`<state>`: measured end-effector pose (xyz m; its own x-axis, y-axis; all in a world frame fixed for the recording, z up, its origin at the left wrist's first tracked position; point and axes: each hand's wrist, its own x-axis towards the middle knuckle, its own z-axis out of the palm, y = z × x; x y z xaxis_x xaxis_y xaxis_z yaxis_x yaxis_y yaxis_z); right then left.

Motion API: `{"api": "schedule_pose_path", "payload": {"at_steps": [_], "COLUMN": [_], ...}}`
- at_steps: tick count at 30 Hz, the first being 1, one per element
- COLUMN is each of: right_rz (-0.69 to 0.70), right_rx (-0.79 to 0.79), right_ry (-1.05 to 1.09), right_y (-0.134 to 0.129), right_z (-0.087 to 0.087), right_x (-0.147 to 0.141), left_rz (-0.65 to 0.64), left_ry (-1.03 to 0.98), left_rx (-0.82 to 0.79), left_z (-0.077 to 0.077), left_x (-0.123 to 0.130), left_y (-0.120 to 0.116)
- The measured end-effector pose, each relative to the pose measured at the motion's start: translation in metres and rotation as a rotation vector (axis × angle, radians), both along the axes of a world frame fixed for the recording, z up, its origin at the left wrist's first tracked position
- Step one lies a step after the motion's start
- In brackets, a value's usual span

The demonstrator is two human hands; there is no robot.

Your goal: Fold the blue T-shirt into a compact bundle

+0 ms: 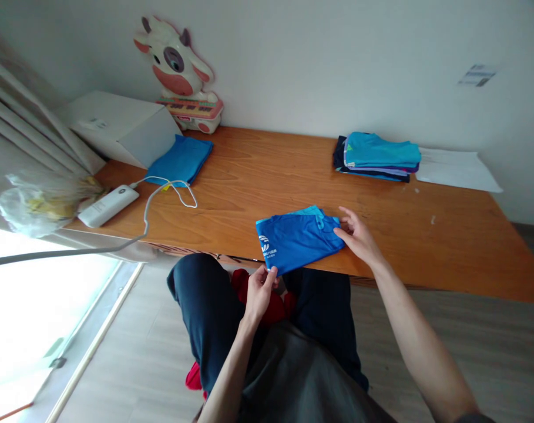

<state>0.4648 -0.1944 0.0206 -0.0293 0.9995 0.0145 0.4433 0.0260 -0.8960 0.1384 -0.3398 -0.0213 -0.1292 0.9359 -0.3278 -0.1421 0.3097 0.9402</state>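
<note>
A folded blue garment with white print near its left edge lies at the front edge of the wooden table, its lower left corner reaching over the edge. Lighter blue cloth shows along its top, with a small loop of cord or fabric near the upper right. My left hand pinches the lower left corner between thumb and fingers. At the right end, my right hand touches the cloth with its thumb, the fingers spread apart beside it.
On the wooden table, a stack of folded clothes lies beside white paper. Leftward are a blue folded cloth, white box, cow toy keyboard, white power bank with cable, and plastic bag.
</note>
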Motion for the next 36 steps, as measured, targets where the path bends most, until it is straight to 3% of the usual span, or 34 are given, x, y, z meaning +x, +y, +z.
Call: {"api": "schedule_pose_path", "payload": {"at_steps": [5, 10, 14, 18, 23, 26, 30, 33, 36], "right_rz": [0.053, 0.129, 0.105, 0.103, 0.085, 0.064, -0.016, -0.118, -0.28], "right_rx": [0.006, -0.033, -0.024, -0.006, 0.052, 0.058, 0.058, 0.045, 0.024], "right_ry": [-0.077, -0.188, -0.283, -0.344, -0.419, -0.444, -0.393, -0.262, 0.01], "right_y": [-0.002, -0.006, -0.007, -0.006, -0.015, -0.035, -0.077, -0.119, -0.169], "right_z": [-0.011, 0.002, 0.009, 0.005, -0.001, -0.004, -0.006, -0.008, -0.02], "right_x": [-0.001, -0.012, -0.018, -0.021, -0.023, -0.024, -0.025, -0.03, -0.044], "left_rz": [-0.016, -0.021, 0.024, 0.067, 0.002, -0.03, 0.063, 0.05, -0.033], "left_ry": [-0.002, -0.045, -0.046, -0.041, -0.068, -0.148, -0.454, -0.532, -0.533], "left_rx": [0.03, 0.001, -0.006, -0.011, -0.007, -0.01, -0.114, -0.177, -0.202], "left_z": [0.002, 0.002, 0.003, 0.004, 0.001, -0.002, -0.004, -0.001, 0.007], "left_x": [-0.001, -0.005, -0.003, 0.003, 0.004, 0.003, 0.009, 0.012, 0.011], "left_y": [0.001, -0.001, 0.001, 0.009, 0.009, 0.0, -0.007, -0.009, -0.011]}}
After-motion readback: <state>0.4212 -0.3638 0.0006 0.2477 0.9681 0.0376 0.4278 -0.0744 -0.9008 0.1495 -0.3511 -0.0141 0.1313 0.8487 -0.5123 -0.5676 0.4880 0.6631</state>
